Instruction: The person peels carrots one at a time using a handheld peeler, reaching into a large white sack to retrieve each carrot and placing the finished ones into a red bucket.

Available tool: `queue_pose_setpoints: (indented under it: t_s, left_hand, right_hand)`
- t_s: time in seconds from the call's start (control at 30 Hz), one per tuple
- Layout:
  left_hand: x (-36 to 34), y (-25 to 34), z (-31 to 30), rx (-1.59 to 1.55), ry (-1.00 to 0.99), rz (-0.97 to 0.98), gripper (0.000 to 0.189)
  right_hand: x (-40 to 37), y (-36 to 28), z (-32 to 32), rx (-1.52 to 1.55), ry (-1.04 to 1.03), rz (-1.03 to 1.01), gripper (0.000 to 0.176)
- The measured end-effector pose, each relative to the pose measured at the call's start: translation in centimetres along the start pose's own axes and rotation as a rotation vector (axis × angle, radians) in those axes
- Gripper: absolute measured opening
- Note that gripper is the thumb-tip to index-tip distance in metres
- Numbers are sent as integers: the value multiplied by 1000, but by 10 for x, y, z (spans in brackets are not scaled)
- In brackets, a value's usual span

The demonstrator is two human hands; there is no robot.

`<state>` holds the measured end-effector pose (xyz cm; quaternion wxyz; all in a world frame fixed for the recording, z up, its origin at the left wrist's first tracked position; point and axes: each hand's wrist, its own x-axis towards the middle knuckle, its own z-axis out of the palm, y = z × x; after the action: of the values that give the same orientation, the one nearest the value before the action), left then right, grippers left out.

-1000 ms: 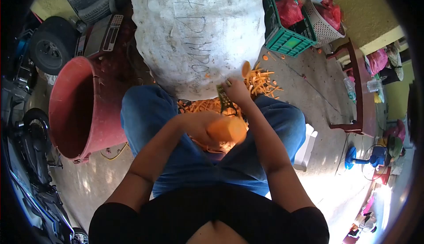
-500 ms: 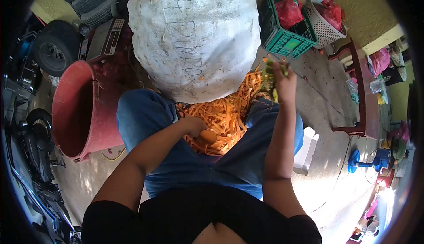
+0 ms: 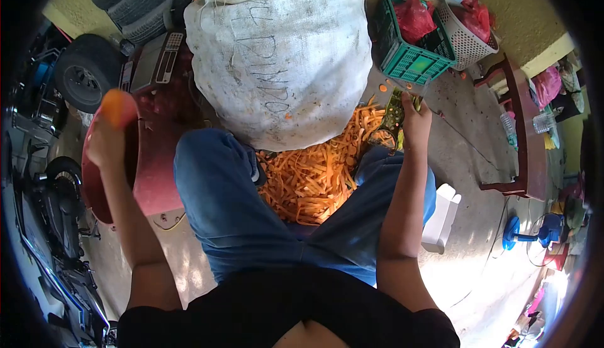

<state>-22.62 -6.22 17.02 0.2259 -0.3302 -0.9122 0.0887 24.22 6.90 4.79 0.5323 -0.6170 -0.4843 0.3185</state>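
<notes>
At the rim of the red bin [image 3: 160, 178] on the left, my left hand [image 3: 104, 143] has its fingers on a blurred orange carrot [image 3: 114, 109]. The carrot is at the fingertips, above the bin's mouth. On the right, my right hand [image 3: 416, 121] is closed on a green, yellow-flecked object [image 3: 394, 112], whose kind I cannot make out. It lies close to my right foot. Between my legs spreads a heap of orange carrot peels [image 3: 308, 181].
A large white woven sack [image 3: 283, 65] with writing stands in front of the heap. Beyond it on the right are a green crate [image 3: 418, 58] and a white basket [image 3: 469, 39]. A wheel [image 3: 85, 74] and motorbike [image 3: 60, 197] are at left; a small blue fan [image 3: 535, 230] is at right.
My left hand has moved from the peel heap, left and up, to the red bin with the carrot. My right hand has shifted slightly right and down, still gripping the green object.
</notes>
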Motion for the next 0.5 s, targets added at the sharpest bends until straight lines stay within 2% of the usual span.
queue_pose_setpoints:
  t_s: [0.07,0.13,0.17,0.23,0.3,0.43,0.5]
  left_hand:
    - [-7,-14,-2,81,65,-38,39]
    - [-18,-10,1,158,288,113,43]
    - [-13,-7,11,157,288,117,43]
    - [8,8,31,-365,179,445,42]
    - [32,44,25,-594,316,647,34]
    - [88,135,4,-1224,270,784,18]
    - [114,182,-3,-1512,69,779,17]
  right_hand:
    - [-1,0,4,-26,-9,-16,27]
    - [-2,0,8,-56,-14,-28,26]
    - [-3,2,11,-23,-49,-9,26]
    - [-6,0,14,7,-81,6,26]
    - [-10,-6,18,-33,-115,-35,25]
    - [-12,-2,21,-104,-124,-64,23]
    - [-10,4,25,-112,-91,-85,22]
